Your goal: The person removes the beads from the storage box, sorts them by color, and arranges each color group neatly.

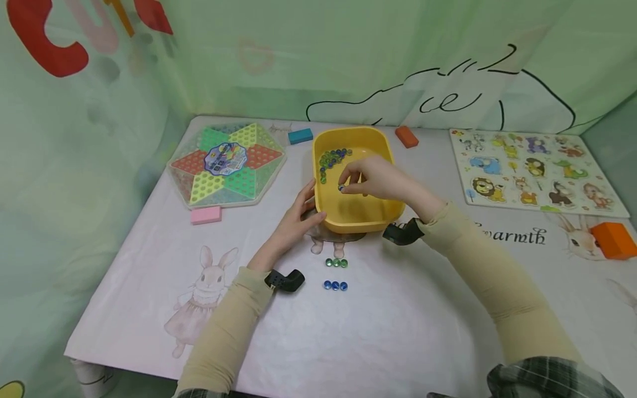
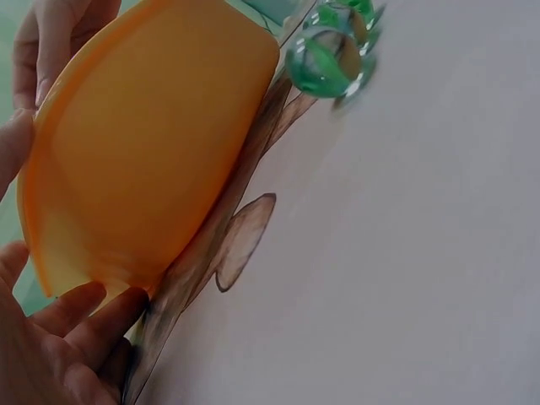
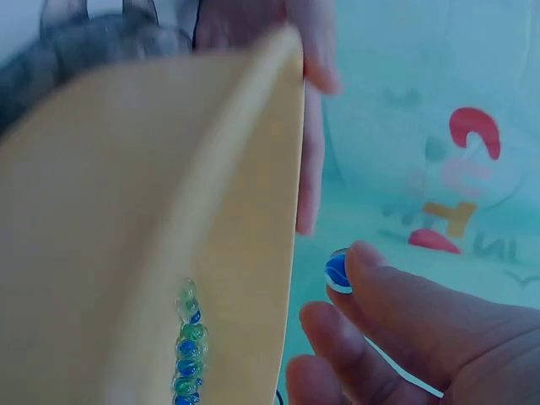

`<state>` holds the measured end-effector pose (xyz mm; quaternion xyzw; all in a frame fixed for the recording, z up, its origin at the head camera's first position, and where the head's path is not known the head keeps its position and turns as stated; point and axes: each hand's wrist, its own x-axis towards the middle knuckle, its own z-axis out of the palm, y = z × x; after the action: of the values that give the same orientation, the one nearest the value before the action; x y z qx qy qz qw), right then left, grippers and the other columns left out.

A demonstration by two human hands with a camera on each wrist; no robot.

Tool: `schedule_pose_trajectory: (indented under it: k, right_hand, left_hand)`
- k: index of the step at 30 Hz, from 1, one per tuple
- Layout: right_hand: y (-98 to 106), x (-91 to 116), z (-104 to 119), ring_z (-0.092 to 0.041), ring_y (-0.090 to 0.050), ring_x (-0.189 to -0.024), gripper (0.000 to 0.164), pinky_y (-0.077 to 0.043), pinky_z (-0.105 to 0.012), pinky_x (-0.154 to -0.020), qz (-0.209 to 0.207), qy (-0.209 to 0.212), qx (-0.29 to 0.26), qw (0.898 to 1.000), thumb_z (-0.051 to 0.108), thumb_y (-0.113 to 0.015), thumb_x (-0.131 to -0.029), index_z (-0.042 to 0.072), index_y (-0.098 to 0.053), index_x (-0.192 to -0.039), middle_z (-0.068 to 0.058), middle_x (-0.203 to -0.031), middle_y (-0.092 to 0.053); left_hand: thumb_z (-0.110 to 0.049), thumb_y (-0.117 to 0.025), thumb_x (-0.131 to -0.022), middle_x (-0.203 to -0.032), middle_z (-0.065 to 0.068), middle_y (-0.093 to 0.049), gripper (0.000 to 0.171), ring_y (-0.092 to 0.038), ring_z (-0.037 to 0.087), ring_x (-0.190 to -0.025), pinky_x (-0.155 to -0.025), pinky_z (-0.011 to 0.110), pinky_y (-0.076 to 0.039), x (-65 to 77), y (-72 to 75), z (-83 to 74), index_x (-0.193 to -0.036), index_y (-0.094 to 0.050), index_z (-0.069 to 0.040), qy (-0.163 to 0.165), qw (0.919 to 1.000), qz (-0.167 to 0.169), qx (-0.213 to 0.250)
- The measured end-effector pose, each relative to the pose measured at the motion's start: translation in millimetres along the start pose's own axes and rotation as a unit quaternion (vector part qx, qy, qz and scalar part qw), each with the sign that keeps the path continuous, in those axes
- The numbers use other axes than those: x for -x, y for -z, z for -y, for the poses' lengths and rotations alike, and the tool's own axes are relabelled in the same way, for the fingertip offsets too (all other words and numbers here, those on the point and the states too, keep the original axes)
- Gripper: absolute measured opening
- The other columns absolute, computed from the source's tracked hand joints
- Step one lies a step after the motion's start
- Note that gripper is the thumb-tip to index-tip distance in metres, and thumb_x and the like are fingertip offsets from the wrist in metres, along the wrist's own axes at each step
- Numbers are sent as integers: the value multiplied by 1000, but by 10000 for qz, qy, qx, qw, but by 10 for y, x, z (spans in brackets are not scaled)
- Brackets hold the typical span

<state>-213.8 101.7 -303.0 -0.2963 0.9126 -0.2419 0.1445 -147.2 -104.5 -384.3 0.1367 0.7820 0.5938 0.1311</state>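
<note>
A yellow plastic tub stands on the table, with green and blue marbles gathered along its far left side. At the tub's near left corner, my left hand grips it, thumb at the front rim and fingers along the outer left wall. Over the tub's inside, my right hand pinches one blue-and-white marble between thumb and index finger. In front of the tub lie a row of three green marbles and, nearer, a row of three blue marbles.
A hexagonal Chinese checkers board lies left of the tub, an animal puzzle board to the right. Around them sit a blue block, a pink block, an orange-red block and a larger orange block.
</note>
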Motion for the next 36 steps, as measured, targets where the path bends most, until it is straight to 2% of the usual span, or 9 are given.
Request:
schedule_pose_trajectory:
  k: [7,14,18,27,30,36]
  right_hand:
    - [-118,286,8,-17,-52,-68,16,-43,-27,-62,-267,263,-49,9993,18,-68,-84,7,-68,-97,-3,-77,-64]
    - [-260,531,32,-16,-49,-67,18,-41,-27,-59,-336,218,-314,9987,16,-70,-82,7,-67,-98,0,-74,-60]
    - [-351,635,46,-12,-51,-67,16,-44,-26,-61,-395,439,-402,9974,14,-71,-81,8,-67,-96,2,-73,-62]
    - [-596,788,20,-6,-51,-67,13,-47,-24,-63,-280,869,-467,9947,11,-71,-80,10,-68,-93,6,-75,-63]
    - [-704,813,-15,-4,-50,-66,13,-46,-22,-62,-154,880,-293,9956,13,-71,-80,12,-68,-93,8,-77,-62]
    - [-867,837,-99,-3,-45,-61,11,-42,-19,-58,-22,749,-184,9970,19,-73,-79,14,-68,-87,10,-68,-55]
  left_hand:
    - [-23,-53,-94,-153,13,-19,72,-32,30,-135,-111,47,-23,-1,-9,-7,-150,-8,-23,1,10000,-22,-39]
    - [-20,-52,-94,-152,14,-20,72,-31,30,-136,-111,46,-24,-6,-19,12,-150,-8,-21,-85,10000,-26,-10]
    - [-19,-52,-94,-152,14,-20,72,-31,30,-135,-111,44,-25,-11,-24,25,-150,-8,-21,-102,9999,-44,51]
    - [-19,-52,-94,-152,14,-21,72,-31,30,-136,-110,44,-26,-14,-28,26,-150,-7,-20,-121,9999,-41,103]
    - [-20,-53,-94,-152,14,-21,72,-31,29,-136,-111,44,-26,-14,-25,23,-150,-7,-21,-101,9999,-55,88]
    - [-21,-53,-94,-152,13,-21,72,-30,27,-136,-111,42,-26,-22,-21,30,-150,-8,-24,-30,9999,-56,88]
